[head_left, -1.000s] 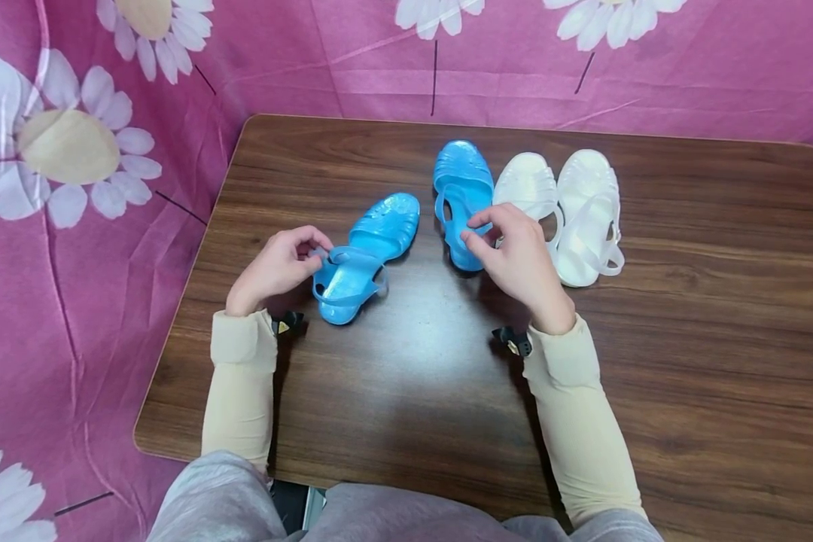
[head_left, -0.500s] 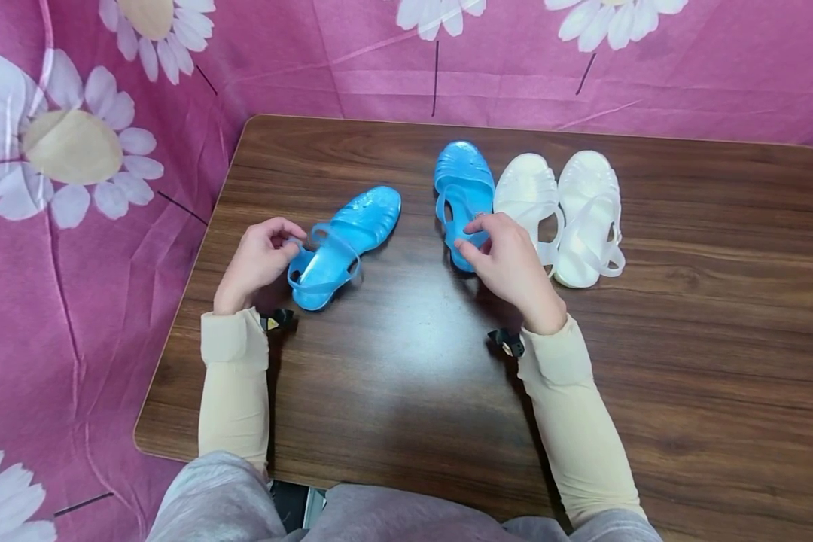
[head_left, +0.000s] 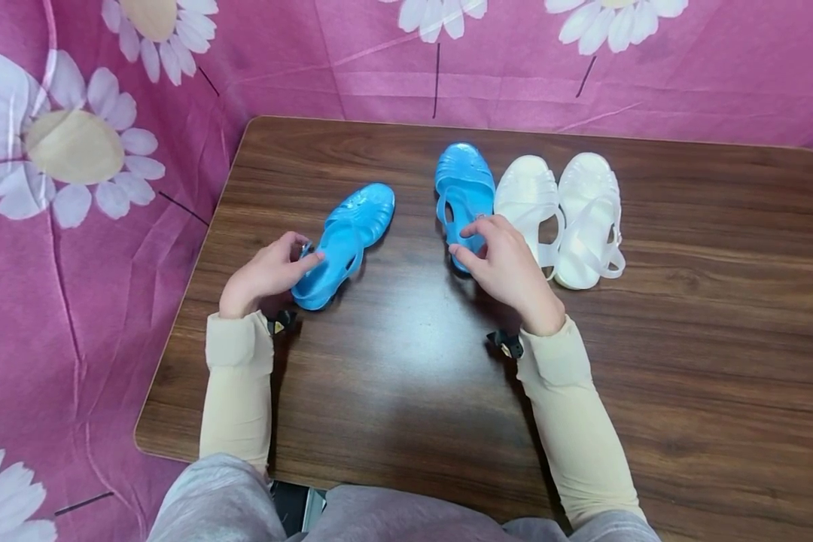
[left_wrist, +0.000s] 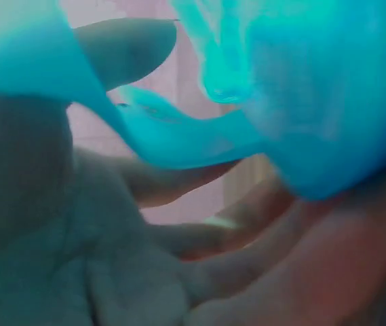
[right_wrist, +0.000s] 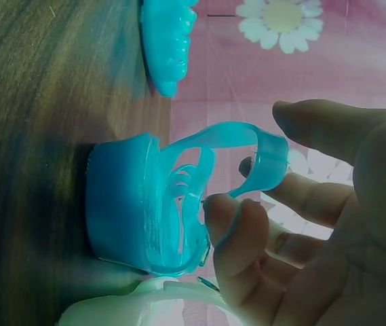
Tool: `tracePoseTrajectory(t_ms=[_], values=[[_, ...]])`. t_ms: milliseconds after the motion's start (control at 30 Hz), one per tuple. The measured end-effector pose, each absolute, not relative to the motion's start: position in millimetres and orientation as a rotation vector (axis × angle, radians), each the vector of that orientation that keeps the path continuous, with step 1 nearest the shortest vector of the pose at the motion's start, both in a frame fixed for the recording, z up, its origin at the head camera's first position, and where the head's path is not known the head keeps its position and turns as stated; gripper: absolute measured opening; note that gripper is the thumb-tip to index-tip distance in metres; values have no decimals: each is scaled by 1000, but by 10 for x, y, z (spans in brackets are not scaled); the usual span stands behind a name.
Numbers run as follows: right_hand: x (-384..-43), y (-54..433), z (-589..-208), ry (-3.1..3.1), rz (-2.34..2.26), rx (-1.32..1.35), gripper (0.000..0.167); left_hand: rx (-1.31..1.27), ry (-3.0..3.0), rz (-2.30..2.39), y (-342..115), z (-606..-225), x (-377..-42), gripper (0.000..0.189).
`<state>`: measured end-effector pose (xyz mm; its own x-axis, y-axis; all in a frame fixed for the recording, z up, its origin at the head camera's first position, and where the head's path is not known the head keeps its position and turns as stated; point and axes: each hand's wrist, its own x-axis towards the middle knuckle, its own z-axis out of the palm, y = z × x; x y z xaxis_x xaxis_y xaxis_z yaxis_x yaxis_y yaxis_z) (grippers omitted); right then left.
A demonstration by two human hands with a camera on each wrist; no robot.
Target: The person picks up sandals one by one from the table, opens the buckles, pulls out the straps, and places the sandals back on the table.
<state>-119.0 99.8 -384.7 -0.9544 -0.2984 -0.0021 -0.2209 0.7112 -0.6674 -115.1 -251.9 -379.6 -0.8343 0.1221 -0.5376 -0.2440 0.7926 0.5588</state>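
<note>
Two blue jelly sandals stand upright on the table. My left hand [head_left: 264,271] grips the left blue sandal [head_left: 362,214] near its heel, with the thumb laid over the strap side. In the left wrist view the sandal's blue strap [left_wrist: 179,139] runs between thumb and fingers. My right hand [head_left: 508,263] is over the heel end of the right blue sandal [head_left: 464,165]. In the right wrist view its thumb and fingers stand apart around the raised heel strap [right_wrist: 271,159], with one fingertip behind the strap.
Two white jelly sandals, one nearer [head_left: 525,181] and one farther right [head_left: 586,226], stand side by side against the right blue sandal. They rest on the brown wooden table [head_left: 718,301]. A pink flowered cloth [head_left: 352,53] hangs along the back and left.
The left blue sandal has shifted left and slightly back with my left hand, whose thumb now overlaps it. My right hand has moved slightly left; the right blue sandal stays in place.
</note>
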Motion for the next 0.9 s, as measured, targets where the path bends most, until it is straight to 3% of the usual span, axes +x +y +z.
tracePoseTrajectory(t_ms=[367, 600, 900], values=[[-1199, 1004, -3857, 2756, -1042, -402, 42, 148, 2413, 797, -2101, -3729, -1027, 111], [-1194, 1004, -3893, 2740, -1020, -394, 45, 170, 2512, 712, -1905, -3798, -998, 95], [-1142, 918, -3873, 2810, -990, -414, 40, 215, 2522, 740, -1854, -3847, -947, 93]])
